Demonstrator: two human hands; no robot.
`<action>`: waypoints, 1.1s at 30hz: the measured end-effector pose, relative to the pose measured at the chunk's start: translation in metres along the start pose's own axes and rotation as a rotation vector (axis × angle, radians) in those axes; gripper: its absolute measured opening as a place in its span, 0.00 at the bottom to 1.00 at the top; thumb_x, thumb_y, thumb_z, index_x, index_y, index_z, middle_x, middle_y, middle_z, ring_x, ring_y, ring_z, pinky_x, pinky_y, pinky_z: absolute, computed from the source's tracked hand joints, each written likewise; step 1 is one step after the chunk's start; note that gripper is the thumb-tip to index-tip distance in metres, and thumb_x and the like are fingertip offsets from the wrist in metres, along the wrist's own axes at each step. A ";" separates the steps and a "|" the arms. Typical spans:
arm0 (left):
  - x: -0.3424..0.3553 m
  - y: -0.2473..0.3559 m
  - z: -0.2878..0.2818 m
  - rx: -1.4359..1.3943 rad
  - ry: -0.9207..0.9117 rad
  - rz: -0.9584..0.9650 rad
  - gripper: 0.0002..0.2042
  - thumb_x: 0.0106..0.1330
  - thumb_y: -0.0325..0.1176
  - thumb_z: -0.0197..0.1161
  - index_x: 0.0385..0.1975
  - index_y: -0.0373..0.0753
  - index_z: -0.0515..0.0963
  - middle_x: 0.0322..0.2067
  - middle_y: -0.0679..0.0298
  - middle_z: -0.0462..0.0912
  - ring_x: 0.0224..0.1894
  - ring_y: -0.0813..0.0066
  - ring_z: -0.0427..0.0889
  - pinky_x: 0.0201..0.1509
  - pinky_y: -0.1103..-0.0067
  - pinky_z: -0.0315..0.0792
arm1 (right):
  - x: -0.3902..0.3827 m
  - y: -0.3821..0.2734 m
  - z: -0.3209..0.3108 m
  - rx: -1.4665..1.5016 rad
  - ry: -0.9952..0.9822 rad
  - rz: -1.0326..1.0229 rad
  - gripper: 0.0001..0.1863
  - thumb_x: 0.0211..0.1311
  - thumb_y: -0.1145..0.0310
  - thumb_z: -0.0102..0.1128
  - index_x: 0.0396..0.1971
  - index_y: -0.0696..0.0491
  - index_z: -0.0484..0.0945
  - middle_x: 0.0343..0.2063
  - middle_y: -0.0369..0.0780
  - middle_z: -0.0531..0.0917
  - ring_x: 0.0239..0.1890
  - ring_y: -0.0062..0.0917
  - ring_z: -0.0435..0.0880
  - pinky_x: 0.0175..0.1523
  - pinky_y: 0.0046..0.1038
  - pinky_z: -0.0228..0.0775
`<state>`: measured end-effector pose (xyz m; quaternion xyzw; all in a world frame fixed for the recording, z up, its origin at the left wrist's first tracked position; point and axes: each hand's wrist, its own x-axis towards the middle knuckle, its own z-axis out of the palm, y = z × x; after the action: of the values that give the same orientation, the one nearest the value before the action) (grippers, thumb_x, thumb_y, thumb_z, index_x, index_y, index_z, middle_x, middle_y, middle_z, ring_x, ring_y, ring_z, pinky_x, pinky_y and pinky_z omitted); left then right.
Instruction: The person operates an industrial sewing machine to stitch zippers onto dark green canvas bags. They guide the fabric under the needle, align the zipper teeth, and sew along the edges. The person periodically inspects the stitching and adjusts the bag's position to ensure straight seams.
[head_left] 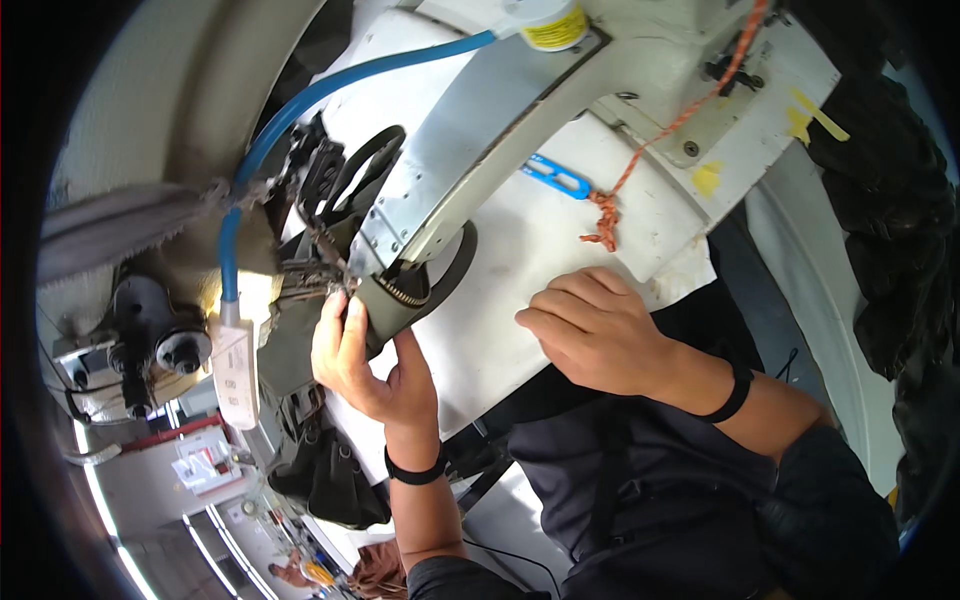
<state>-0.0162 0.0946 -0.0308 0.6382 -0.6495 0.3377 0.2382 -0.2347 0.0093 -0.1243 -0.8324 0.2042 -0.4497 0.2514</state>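
Note:
My left hand [365,370] is closed on an olive-green fabric piece [385,312], its fingers near the needle area of the sewing machine [450,150]. A toothed zipper [405,292] runs along the curved edge of that fabric. Dark strap loops [455,265] stand up from the piece on both sides of the machine's arm. The needle itself is too small to make out. Over the near part of the white tabletop [520,300], my right hand [600,335] is loosely curled, with nothing showing in its fingers and apart from the fabric.
A blue hose [360,72] crosses to a white lamp-like unit [236,375] at the left. An orange cord [665,135] hangs by a blue plastic tool [557,177]. Yellow thread [555,32] sits on top of the machine. Dark bags [325,475] lie below at left.

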 end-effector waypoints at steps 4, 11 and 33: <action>0.001 -0.001 -0.001 -0.086 0.045 -0.053 0.27 0.52 0.18 0.76 0.55 0.39 0.82 0.56 0.52 0.85 0.57 0.56 0.82 0.62 0.66 0.70 | 0.002 0.000 0.003 -0.014 0.030 -0.037 0.15 0.50 0.77 0.70 0.41 0.52 0.86 0.39 0.33 0.85 0.43 0.28 0.83 0.51 0.32 0.70; 0.006 -0.002 -0.006 -0.044 0.023 -0.052 0.25 0.53 0.22 0.74 0.55 0.46 0.85 0.55 0.65 0.86 0.57 0.63 0.82 0.68 0.64 0.66 | 0.015 -0.008 -0.007 0.094 0.009 -0.023 0.09 0.63 0.75 0.67 0.44 0.54 0.85 0.32 0.35 0.85 0.36 0.27 0.83 0.45 0.29 0.71; 0.007 0.001 -0.019 0.029 0.091 -0.062 0.18 0.61 0.24 0.71 0.51 0.47 0.88 0.49 0.73 0.88 0.55 0.70 0.81 0.66 0.68 0.65 | 0.149 -0.051 -0.003 0.780 -0.170 0.541 0.10 0.69 0.66 0.67 0.41 0.57 0.86 0.13 0.26 0.70 0.15 0.13 0.65 0.22 0.24 0.56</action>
<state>-0.0201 0.1038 -0.0137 0.6454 -0.6132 0.3680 0.2685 -0.1555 -0.0353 0.0044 -0.6270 0.2083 -0.3415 0.6684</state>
